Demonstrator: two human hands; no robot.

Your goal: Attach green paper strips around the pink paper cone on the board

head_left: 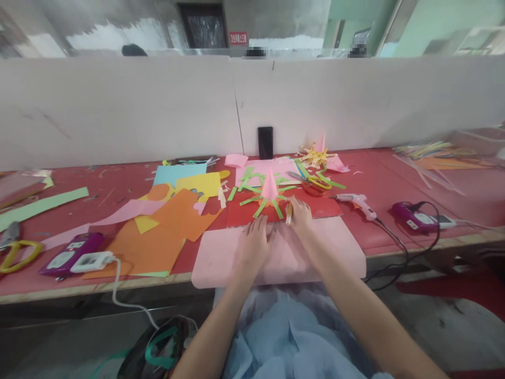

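My left hand (255, 243) lies flat, fingers spread, on a large pink paper sheet (335, 251) that hangs over the table's front edge. My right hand (300, 215) is closed around a small yellowish stick (289, 213) at the far edge of that sheet. Just beyond the fingers lies a red sheet (321, 205) bearing a pink paper cone (270, 185) ringed by green paper strips (260, 207).
Orange paper (165, 231), yellow paper (199, 184) and blue paper (177, 172) lie left. Scissors (313, 182), a glue gun (355, 202) with cord and a purple power strip (414, 217) are right. Another power strip (73, 254) sits left. A phone (265, 142) leans on the white divider.
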